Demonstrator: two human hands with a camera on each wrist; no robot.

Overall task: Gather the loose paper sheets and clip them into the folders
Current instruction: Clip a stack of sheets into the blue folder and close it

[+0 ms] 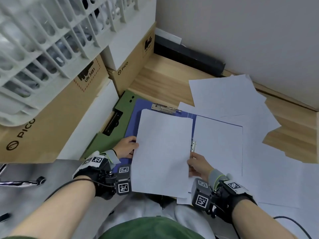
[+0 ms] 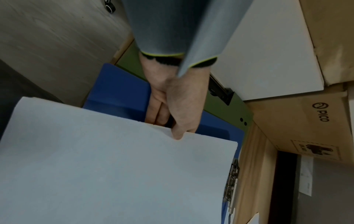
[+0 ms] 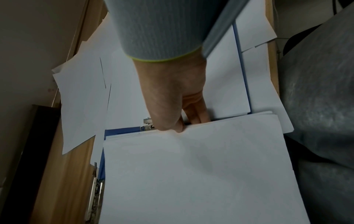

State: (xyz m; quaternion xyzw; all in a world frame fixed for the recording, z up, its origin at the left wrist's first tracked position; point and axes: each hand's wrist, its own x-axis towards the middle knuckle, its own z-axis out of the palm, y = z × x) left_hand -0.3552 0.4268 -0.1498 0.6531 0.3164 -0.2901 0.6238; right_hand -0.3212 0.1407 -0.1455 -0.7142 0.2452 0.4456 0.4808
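A stack of white paper sheets [image 1: 164, 152] is held over an open blue folder [image 1: 133, 121] on the wooden desk. My left hand [image 1: 128, 148] pinches the stack's left edge, thumb on top [image 2: 178, 133], fingers underneath. My right hand [image 1: 198, 163] pinches the stack's right edge the same way [image 3: 176, 125]. The blue folder's metal clip [image 1: 164, 108] sits at its far edge, just beyond the stack's top. A second small clip [image 1: 194, 146] shows at the folder's spine. A green folder [image 1: 110, 128] with a black clip lies under the blue one at the left.
Several loose white sheets [image 1: 227, 99] are spread on the desk [image 1: 165, 80] to the right and back. Cardboard boxes [image 1: 57, 107] and a white slatted crate [image 1: 43, 40] stand at the left. A wall [image 1: 241, 31] closes the back.
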